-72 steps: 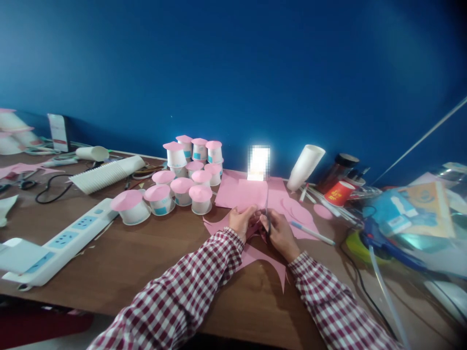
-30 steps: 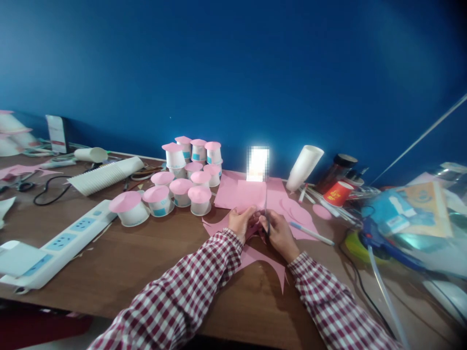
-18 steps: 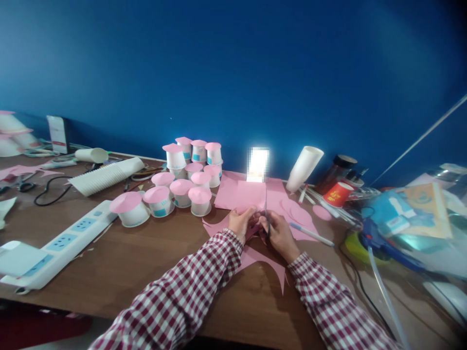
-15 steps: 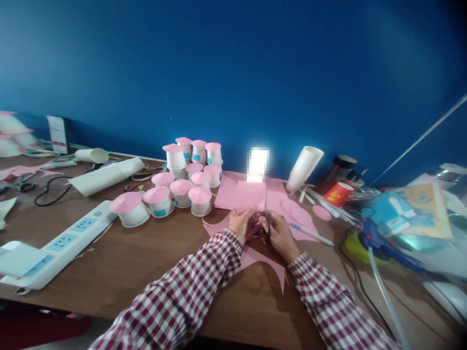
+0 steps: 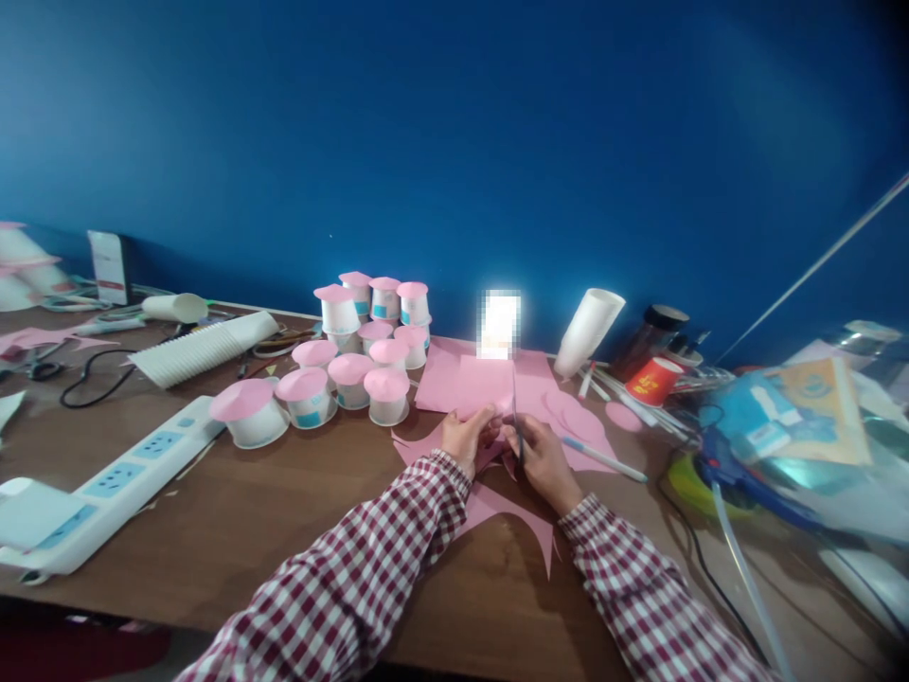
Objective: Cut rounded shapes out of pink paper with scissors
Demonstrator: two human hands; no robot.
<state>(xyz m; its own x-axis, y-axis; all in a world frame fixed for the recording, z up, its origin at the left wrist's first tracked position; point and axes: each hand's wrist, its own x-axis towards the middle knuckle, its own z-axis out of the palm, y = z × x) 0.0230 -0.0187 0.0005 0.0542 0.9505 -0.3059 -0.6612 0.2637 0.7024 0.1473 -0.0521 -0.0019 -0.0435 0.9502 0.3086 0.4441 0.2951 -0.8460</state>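
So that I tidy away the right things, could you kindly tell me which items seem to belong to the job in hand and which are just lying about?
Likely part of the job:
scissors in the right hand
pink paper about the left hand
pink-topped cups

Probably just lying about:
power strip
red cup
dark-lidded jar

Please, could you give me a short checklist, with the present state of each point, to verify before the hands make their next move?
1. Scissors held in the right hand: ok.
2. Left hand on the pink paper: ok.
3. Left fingertips clear of the blades: cannot tell; they are close and small in view.
4. White cups apart from the left hand: ok.
5. Pink scrap away from the right sleeve: not ok, it lies just beside it.
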